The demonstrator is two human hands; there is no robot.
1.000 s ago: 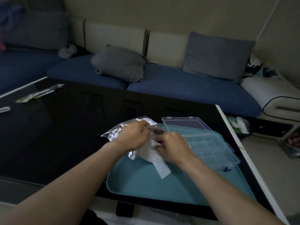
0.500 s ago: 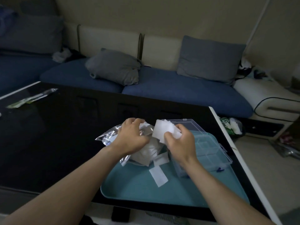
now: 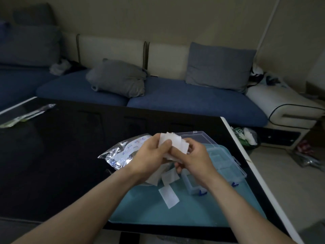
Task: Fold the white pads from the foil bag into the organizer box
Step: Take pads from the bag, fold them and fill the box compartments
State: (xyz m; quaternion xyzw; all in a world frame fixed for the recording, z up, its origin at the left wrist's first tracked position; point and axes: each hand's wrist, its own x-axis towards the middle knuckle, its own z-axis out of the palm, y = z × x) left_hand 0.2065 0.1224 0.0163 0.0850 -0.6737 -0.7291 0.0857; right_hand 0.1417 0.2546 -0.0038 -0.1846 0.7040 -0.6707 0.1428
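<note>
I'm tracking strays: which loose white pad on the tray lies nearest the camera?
The single flat pad lying alone on the bare teal tray; the other loose pads lie farther back, just below the hands.

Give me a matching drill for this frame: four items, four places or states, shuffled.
Items:
1. stack of white pads
2. foil bag
3. organizer box
4. loose pad

Places or states:
A. lid open, on the right part of the teal tray
B. lying flat on the tray, untouched
C. held up between the left hand and the right hand
D. crumpled, behind the left hand

Pairs: 1-C, 2-D, 3-A, 4-B
</note>
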